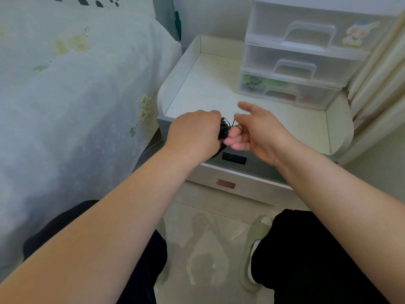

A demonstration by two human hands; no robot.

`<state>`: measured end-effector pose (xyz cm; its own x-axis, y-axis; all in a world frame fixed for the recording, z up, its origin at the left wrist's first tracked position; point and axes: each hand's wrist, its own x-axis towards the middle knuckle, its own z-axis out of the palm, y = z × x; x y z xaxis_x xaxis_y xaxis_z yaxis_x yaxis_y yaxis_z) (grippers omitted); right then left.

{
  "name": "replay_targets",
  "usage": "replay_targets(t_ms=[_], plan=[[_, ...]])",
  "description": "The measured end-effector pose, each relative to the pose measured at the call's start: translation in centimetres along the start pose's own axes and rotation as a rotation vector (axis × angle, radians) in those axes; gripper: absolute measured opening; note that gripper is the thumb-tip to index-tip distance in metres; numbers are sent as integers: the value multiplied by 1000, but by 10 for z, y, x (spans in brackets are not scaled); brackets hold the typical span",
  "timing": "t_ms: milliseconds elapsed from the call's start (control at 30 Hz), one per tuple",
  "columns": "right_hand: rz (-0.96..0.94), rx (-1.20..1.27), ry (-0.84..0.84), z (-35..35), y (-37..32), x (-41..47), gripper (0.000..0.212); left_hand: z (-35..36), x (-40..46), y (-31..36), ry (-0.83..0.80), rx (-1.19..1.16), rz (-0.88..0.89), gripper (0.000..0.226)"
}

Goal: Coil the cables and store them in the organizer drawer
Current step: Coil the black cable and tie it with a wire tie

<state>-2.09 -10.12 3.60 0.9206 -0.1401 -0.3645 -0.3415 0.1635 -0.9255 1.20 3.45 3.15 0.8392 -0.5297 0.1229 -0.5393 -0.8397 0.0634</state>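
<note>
The left hand holds the thin black cable bundle tight (mostly hidden). The right hand pinches its loose end, wrapping. Next, tuck it, then open the clear plastic organizer drawer.

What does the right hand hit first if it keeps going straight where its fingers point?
Likely the left hand and the black cable it grips: the right hand points left toward them, fingertips nearly touching. Depth is unclear from one view.
</note>
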Motion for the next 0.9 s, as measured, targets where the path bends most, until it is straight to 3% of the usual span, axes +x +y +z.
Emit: replay_targets(t_ms=[100,200,333,500,600,767,900], plan=[[-348,-516,-85,-15,-6,-4,36,-6,3,-15,-29,0,80,30],[-483,-910,-140,-31,-6,-2,30,-8,4,-23,-83,-46,138,33],[-579,-1180,-121,-36,-3,-3,17,-7,4,-20,-128,-61,183,34],[-711,-1483,-36,-33,-6,-9,27,-5,3,-17,-133,-19,182,33],[-772,-1567,44,-30,-1,-5,35,-4,3,-12,-108,-12,180,31],[-701,-1470,73,-30,7,-3,35,-3,-1,-2,-65,58,151,36],[-484,-1311,137,-21,8,1,36,-4,-4,7,-2,106,101,31]])
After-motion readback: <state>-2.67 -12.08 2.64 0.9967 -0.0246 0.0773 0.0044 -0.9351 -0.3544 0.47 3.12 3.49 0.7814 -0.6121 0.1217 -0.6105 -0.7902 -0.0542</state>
